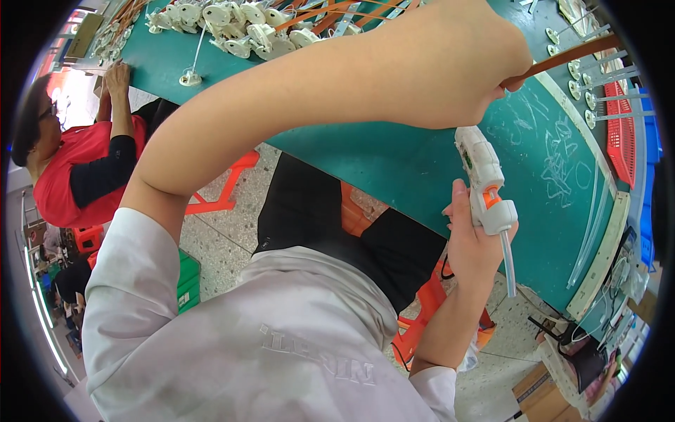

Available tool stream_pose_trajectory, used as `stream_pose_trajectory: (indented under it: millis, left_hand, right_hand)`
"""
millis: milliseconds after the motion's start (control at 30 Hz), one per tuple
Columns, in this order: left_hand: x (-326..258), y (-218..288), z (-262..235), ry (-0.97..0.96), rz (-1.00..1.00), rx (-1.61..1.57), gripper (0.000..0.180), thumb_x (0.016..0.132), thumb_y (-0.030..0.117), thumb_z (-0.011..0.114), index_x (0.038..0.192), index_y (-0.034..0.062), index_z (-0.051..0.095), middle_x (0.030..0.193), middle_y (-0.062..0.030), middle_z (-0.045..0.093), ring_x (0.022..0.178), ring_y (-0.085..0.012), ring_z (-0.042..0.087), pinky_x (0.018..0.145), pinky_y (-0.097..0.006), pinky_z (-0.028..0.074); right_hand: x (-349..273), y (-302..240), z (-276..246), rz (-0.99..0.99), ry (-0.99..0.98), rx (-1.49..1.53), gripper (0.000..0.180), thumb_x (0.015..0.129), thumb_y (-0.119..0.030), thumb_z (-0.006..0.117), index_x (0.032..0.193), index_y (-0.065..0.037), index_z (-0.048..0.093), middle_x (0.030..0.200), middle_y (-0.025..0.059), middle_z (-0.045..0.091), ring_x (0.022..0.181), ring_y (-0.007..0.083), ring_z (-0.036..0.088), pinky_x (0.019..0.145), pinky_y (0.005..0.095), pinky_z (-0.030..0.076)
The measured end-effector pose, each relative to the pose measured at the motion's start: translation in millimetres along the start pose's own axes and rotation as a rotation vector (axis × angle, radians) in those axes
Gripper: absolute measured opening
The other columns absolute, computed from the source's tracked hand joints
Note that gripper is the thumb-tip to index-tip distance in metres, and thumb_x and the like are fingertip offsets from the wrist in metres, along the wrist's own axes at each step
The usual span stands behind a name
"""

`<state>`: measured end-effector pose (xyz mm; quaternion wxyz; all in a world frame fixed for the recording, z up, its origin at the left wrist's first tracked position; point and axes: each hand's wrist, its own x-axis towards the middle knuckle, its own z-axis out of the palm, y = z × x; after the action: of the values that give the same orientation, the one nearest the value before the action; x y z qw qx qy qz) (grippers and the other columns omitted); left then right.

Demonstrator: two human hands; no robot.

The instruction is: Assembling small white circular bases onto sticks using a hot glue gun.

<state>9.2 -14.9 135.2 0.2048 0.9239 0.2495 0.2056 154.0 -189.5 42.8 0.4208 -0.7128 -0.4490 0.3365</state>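
My left arm reaches across to the right over the green tabletop, its back turned to the view. Closed fingers of my left hand pinch a narrow brown strip that runs off to the upper right. Below it, my right hand is wrapped round a white hot glue gun with an orange part. A clear glue stick sticks out of the gun's near end. The gun's tip lies close under my left hand and is partly hidden by it.
White round-based parts are heaped at the back with brown strips. More with clear rods stand at the right, by a red basket and a blue bin. A person in red works at the left. Orange stools stand below.
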Motion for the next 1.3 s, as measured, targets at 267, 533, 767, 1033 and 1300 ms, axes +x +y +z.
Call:
stream_pose_trajectory:
  millis: [267,533,767,1033,1300]
  left_hand:
    - [2.4,-2.1,-1.0,-0.006,0.013,-0.03,0.012,0.083,0.005,0.062,0.075,-0.0029,0.068,0.069,-0.0254,0.063,0.069,-0.0451,0.064,0.066,-0.047,0.052]
    - [6.1,-0.7,-3.0,-0.056,-0.023,-0.061,0.013,0.084,0.005,0.061,0.076,-0.0024,0.069,0.071,-0.0252,0.064,0.074,-0.0452,0.065,0.072,-0.048,0.053]
    - [1.4,-1.0,2.4,0.039,0.021,0.021,0.013,0.084,0.006,0.062,0.077,-0.0007,0.07,0.072,-0.0257,0.065,0.075,-0.0464,0.065,0.073,-0.049,0.053]
    - [5.4,-4.7,-0.4,-0.026,0.044,-0.016,0.014,0.083,0.004,0.06,0.074,-0.0018,0.069,0.071,-0.0267,0.064,0.076,-0.0463,0.065,0.073,-0.049,0.053]
    - [5.5,-3.5,-0.5,-0.016,0.002,-0.04,0.013,0.082,0.004,0.061,0.075,-0.0017,0.07,0.072,-0.0267,0.064,0.076,-0.0462,0.065,0.073,-0.049,0.053]
  right_hand:
    - [1.0,0.1,0.8,0.064,0.031,-0.064,0.027,0.094,-0.025,0.076,0.089,0.0,0.069,0.064,0.0016,0.064,0.055,0.007,0.058,0.051,0.0227,0.045]
    - [5.7,-5.5,-6.3,-0.014,-0.021,-0.076,0.023,0.09,-0.021,0.079,0.091,0.0,0.07,0.067,0.0015,0.062,0.059,0.0081,0.057,0.055,0.0263,0.045]
    - [8.6,4.1,-10.6,-0.153,0.032,-0.26,0.02,0.083,-0.014,0.079,0.082,0.002,0.068,0.072,0.0061,0.065,0.066,0.0136,0.06,0.065,0.0314,0.048]
    - [8.4,5.2,-14.6,0.002,0.021,-0.354,0.024,0.088,-0.021,0.077,0.092,0.002,0.072,0.085,0.0094,0.072,0.082,0.0195,0.068,0.083,0.0354,0.05]
    - [9.0,5.9,-11.8,0.072,0.038,-0.309,0.031,0.085,-0.023,0.078,0.096,0.005,0.07,0.088,0.0126,0.069,0.082,0.022,0.066,0.083,0.0382,0.05]
